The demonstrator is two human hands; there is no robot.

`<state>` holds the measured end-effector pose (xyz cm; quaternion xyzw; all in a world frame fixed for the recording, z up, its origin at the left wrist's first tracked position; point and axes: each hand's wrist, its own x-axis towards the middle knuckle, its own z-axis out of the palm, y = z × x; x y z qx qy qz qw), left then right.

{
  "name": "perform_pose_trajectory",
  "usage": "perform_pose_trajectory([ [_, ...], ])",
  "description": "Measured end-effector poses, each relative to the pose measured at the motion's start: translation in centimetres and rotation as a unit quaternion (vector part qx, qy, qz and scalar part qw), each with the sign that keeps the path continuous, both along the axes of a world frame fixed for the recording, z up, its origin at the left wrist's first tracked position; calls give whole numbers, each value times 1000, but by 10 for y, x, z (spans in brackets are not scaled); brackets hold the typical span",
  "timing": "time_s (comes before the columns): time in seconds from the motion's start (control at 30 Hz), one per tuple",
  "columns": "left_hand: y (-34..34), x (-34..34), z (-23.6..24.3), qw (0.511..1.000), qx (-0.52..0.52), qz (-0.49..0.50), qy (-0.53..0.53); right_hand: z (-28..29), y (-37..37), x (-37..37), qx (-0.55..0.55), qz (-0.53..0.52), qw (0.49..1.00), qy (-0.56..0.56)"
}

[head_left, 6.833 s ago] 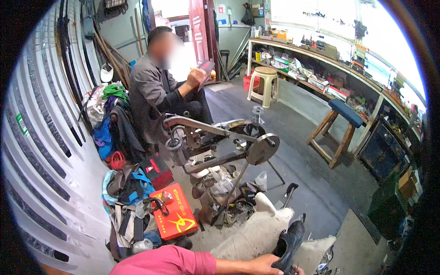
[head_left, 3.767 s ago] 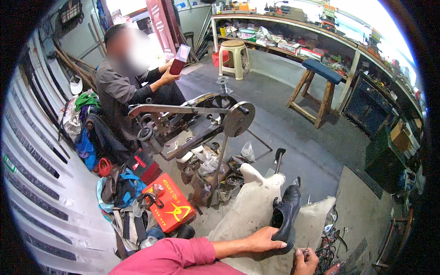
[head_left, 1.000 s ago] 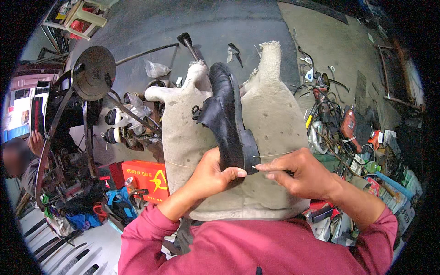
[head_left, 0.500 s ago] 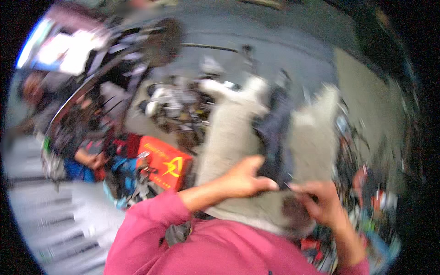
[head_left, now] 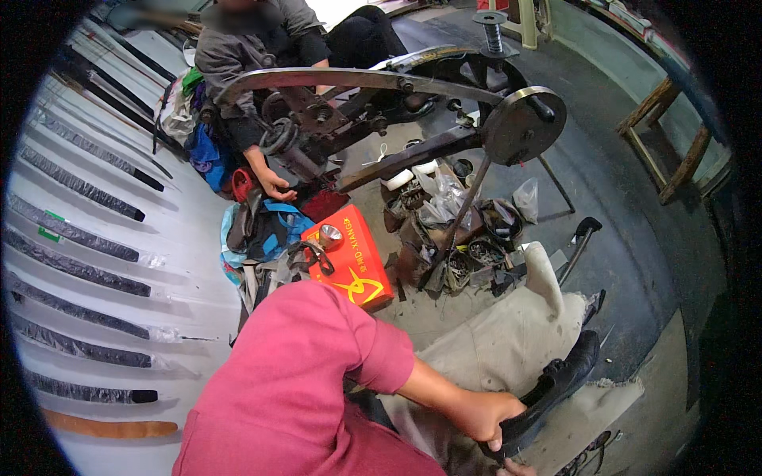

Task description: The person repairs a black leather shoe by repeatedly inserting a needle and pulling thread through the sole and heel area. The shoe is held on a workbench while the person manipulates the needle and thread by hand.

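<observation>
Black shoe [head_left: 556, 385] is laid across the beige apron [head_left: 492, 357] on the lap, near right of the scene, toe pointing far-right. Left hand [head_left: 486, 416] is closed over its heel end, fingers curled round the edge. Right hand [head_left: 516, 470] is barely seen at the lower edge; its grip cannot be told. Risk judged: only the heel is held, so the shoe could be tipped or slid off toward the floor clutter. Red box [head_left: 349, 266] and stitching machine [head_left: 413, 119] stand far left.
</observation>
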<state>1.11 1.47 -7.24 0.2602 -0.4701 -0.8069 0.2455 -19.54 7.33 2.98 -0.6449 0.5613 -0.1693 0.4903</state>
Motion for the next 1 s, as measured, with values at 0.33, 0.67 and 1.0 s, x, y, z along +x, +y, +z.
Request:
perform_pose_trajectory([
  [0.33, -14, -6, -1, 999, -12, -34, -36, -10, -8, 1, 162, -92, 981, -46],
  [0.67, -23, -5, 5, 997, -12, -41, -60, -7, -23, 18, 146, -148, 977, -40],
  [1.0, 4, 6, 40, 986, -118, 31, -114, 0, 4, -5, 267, -194, 929, -167],
])
